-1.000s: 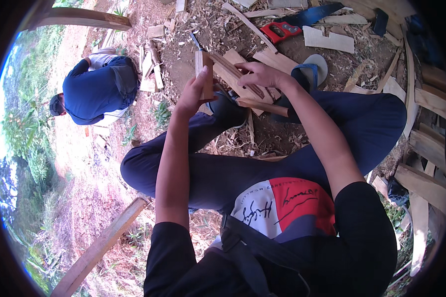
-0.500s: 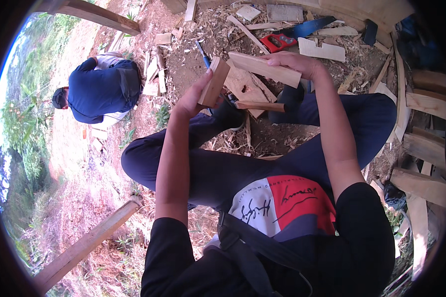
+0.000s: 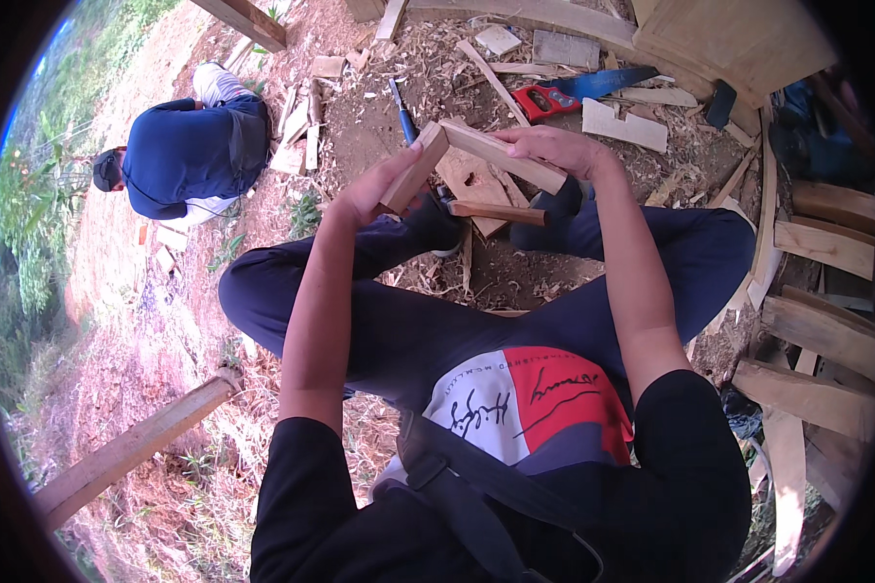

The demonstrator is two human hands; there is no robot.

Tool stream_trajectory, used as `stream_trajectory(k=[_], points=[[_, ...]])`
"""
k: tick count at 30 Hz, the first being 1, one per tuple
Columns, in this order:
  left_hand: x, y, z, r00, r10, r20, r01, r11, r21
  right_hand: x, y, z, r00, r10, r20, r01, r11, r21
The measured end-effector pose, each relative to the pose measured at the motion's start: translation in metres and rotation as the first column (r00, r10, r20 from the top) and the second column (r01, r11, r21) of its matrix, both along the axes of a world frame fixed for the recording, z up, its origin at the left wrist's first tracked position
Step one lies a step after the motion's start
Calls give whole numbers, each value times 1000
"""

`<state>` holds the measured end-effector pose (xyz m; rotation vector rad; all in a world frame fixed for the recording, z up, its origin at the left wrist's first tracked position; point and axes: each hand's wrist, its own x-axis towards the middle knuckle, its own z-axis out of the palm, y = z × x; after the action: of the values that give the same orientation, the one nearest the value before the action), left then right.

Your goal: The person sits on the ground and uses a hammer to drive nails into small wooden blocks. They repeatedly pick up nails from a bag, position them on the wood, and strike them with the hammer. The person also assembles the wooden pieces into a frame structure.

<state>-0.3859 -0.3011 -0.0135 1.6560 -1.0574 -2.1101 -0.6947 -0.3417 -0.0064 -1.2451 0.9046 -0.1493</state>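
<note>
My left hand [image 3: 371, 187] grips a short wooden board [image 3: 418, 177], tilted with its far end raised. Between the fingers and thumb of my right hand [image 3: 562, 151] is a second wooden board [image 3: 507, 158]. The two boards meet at their far ends and form a peaked corner in front of me. Beneath them, a flat wooden piece with a dark hole [image 3: 472, 182] lies on the ground between my feet. A narrow brown strip of wood [image 3: 501, 212] crosses in front of it. Just beyond my left hand lies a blue-handled tool [image 3: 404, 119], its working end unclear.
A handsaw with a red handle [image 3: 544, 101] and a notched board [image 3: 624, 125] lie at the far right. Curved timber pieces [image 3: 826, 243] are stacked on my right. At the left another person [image 3: 190, 155] sits bent over. A wooden post [image 3: 141, 447] slants in at lower left.
The two boards have come together at their far ends, where a gap stood before. My right hand has moved left with its board. The whole view has shifted slightly.
</note>
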Motion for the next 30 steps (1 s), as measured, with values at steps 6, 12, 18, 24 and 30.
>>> stream_trajectory(k=[6, 12, 18, 24, 30], points=[[-8, 4, 6, 1000, -2, -16, 2, 1000, 4, -1, 2, 0, 1000, 8, -28, -9, 1000, -2], [-11, 2, 3, 1000, 4, -14, -4, 1000, 14, -1, 0, -12, 999, -14, 44, 13, 1000, 23], [-9, -5, 10, 994, -48, 95, 54, 996, -65, 6, -1, -22, 999, 34, -34, -37, 995, -93], [-7, -11, -4, 919, -70, 388, 267, 833, -484, 38, 11, -66, 999, -25, -20, 19, 964, -267], [-7, -11, -1, 768, -118, 630, 509, 709, -488, 66, 20, -95, 974, -64, -216, -27, 918, -397]])
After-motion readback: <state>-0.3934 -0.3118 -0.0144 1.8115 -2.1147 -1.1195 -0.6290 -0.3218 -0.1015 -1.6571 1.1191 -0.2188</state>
